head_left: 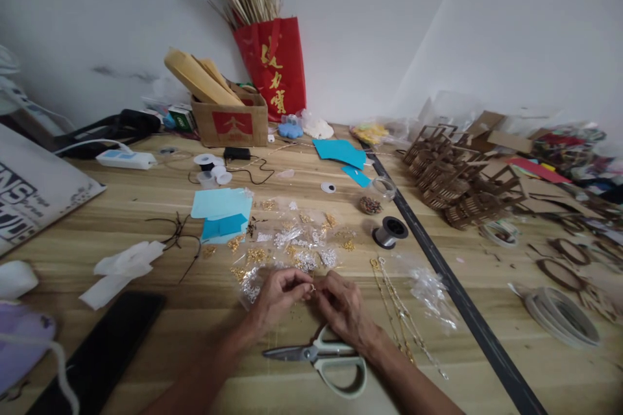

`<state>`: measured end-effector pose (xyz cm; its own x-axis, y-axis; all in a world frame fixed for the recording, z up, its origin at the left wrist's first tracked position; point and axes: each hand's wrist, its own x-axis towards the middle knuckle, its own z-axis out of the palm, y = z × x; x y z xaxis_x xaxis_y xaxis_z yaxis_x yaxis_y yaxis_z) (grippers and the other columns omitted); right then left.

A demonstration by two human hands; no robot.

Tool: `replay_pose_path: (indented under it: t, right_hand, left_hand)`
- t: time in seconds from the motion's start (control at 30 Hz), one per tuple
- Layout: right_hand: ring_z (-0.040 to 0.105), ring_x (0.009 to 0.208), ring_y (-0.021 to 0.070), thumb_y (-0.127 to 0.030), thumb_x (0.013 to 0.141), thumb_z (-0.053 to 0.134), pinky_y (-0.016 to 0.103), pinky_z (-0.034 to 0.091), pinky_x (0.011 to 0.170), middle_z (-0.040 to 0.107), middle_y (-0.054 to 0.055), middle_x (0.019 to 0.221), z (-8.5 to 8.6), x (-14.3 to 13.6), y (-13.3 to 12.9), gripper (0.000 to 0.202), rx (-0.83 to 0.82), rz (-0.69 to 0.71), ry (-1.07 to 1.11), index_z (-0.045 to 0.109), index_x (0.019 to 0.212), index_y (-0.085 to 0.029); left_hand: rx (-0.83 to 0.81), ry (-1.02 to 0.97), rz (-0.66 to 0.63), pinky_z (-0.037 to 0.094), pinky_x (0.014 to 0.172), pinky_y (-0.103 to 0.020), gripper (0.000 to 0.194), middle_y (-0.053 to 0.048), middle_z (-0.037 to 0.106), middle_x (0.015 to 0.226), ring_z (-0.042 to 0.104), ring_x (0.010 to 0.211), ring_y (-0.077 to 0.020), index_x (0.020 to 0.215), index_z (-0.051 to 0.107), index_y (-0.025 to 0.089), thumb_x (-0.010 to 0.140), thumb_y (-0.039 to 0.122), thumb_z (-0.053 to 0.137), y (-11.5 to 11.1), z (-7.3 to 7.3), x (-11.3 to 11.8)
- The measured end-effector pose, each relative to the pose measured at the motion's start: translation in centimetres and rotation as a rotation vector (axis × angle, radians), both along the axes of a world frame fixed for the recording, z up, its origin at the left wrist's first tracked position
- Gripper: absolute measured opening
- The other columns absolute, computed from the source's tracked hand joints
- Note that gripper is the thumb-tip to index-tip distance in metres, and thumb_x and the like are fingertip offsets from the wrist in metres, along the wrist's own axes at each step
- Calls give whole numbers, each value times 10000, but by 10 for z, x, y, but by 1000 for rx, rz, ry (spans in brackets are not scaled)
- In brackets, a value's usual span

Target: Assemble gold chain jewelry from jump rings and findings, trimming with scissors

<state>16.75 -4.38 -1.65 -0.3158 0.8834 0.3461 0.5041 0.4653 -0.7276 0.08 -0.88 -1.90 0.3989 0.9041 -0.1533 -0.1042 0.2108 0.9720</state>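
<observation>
My left hand [278, 298] and my right hand [344, 308] meet low in the middle of the view, fingertips nearly touching. Both are pinched closed around a tiny light-coloured piece [312, 288], too small to name. Just beyond them lie clear bags of gold and silver beads and findings [306, 260]. Scissors with pale handles [341, 371] rest below my right hand, blades pointing left. Gold and silver chains [402, 314] lie to the right of that hand.
A wire spool [390, 232], a jar of beads [371, 205] and blue paper [224, 203] lie farther back. Brown wooden baskets [467, 194] stand at right. A black phone [104, 350] lies at left. A dark strip [438, 266] crosses the table [311, 172].
</observation>
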Motion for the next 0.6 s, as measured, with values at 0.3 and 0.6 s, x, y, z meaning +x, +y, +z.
replay_pose_path:
  t: [0.3,0.6]
  right_hand:
    - [473,552,113,-208,880,522,216,341,511,512,-6,652,-5,-2,-1,88,38,-59,28,558,807,-173]
    - [398,521,95,-300,872,526,204,299,479,445,-37,593,4,-7,-3,187,-216,-68,152,512,740,-169]
  left_hand:
    - [-18,10,20,448,578,-232,125,-3,631,585,558,577,-124,631,649,128,579,216,723,1,5,0]
    - [175,129,79,442,577,-222,45,-17,633,619,567,602,-132,652,650,127,656,170,639,-2,5,-1]
